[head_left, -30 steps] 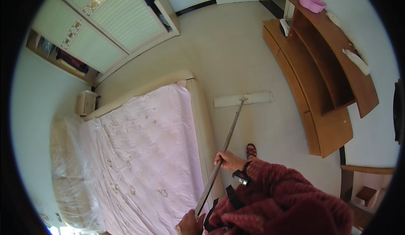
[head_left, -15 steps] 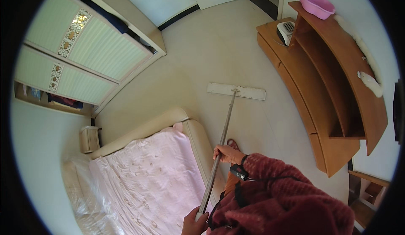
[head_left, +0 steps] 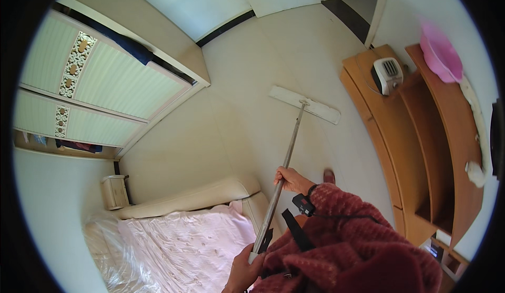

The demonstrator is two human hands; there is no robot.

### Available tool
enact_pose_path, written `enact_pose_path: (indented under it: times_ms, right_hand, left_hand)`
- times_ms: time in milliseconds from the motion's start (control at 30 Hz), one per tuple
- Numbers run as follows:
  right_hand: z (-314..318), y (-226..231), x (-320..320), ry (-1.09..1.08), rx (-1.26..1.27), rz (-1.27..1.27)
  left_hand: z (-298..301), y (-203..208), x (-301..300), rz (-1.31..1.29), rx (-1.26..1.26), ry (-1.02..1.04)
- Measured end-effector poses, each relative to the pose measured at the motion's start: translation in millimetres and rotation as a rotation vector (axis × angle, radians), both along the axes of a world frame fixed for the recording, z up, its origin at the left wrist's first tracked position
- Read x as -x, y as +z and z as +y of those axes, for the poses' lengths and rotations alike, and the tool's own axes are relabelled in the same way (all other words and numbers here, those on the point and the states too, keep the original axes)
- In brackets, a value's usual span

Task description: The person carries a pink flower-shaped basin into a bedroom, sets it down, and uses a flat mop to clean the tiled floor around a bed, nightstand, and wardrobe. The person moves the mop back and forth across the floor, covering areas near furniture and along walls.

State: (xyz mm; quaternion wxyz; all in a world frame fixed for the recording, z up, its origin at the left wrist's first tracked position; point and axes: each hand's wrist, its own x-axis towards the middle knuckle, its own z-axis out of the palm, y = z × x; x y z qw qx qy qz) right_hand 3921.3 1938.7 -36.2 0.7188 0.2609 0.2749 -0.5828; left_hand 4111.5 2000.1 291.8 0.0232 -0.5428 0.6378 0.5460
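Note:
A flat mop with a long metal handle (head_left: 286, 159) and a wide white head (head_left: 305, 104) rests on the pale floor ahead of me. My right hand (head_left: 288, 179) grips the handle about halfway up, a dark watch on the wrist. My left hand (head_left: 243, 271) holds the handle's top end near my chest. Both arms wear a fuzzy dark red sleeve. One of my feet (head_left: 329, 176) shows on the floor just right of the handle.
A bed with a pink cover (head_left: 194, 245) and cream frame lies at lower left. A wardrobe with sliding doors (head_left: 105, 87) stands on the left. Wooden shelving (head_left: 421, 151) on the right carries a small heater (head_left: 386, 74) and a pink basin (head_left: 441, 53).
The mop head has slid farther away across the floor toward the doorway. My view has swung off the bed toward the open floor and wardrobe. Both hands kept their hold.

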Motion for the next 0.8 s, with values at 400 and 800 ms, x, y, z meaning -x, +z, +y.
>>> enact_pose_path:
  times_ms: [400,800]
  right_hand:
    - [-191,5,166,0.292,-0.012,0.242]
    - [-404,9,159,0.575,0.06,-0.002]
  left_hand:
    - [-145,7,181,-0.059,-0.089,0.336]
    - [-312,23,245,-0.264,0.024,0.499]
